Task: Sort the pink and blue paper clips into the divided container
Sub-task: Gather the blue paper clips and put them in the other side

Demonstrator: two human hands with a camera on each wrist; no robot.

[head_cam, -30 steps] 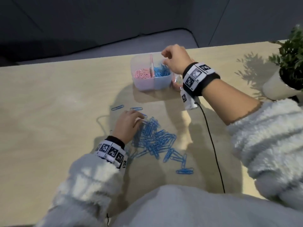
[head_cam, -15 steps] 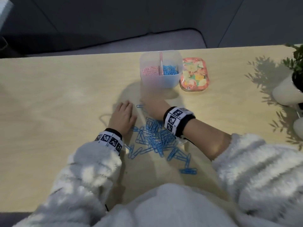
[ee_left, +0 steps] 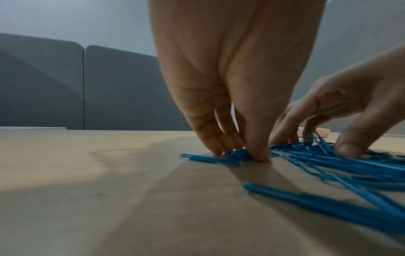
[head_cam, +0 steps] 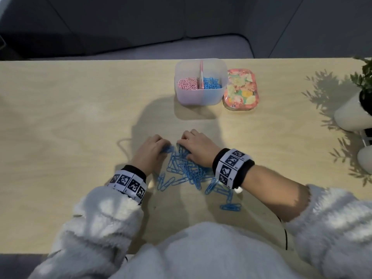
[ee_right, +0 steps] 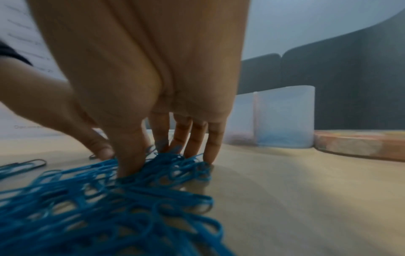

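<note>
Both hands work the far edge of the blue paper clips (head_cam: 189,172): left hand (head_cam: 149,151) pinching some, right hand (head_cam: 198,149) curled clawing into them. Beyond lies bare table (head_cam: 80,109), then the divided container (head_cam: 200,82).

Operator apparel: fleece top and marker wristbands

White fluffy sleeves (head_cam: 104,218) at lower left and lower right; each black wristband (head_cam: 233,168) carries white square-code tags; a thin black cable (head_cam: 285,238) runs at lower right.
</note>
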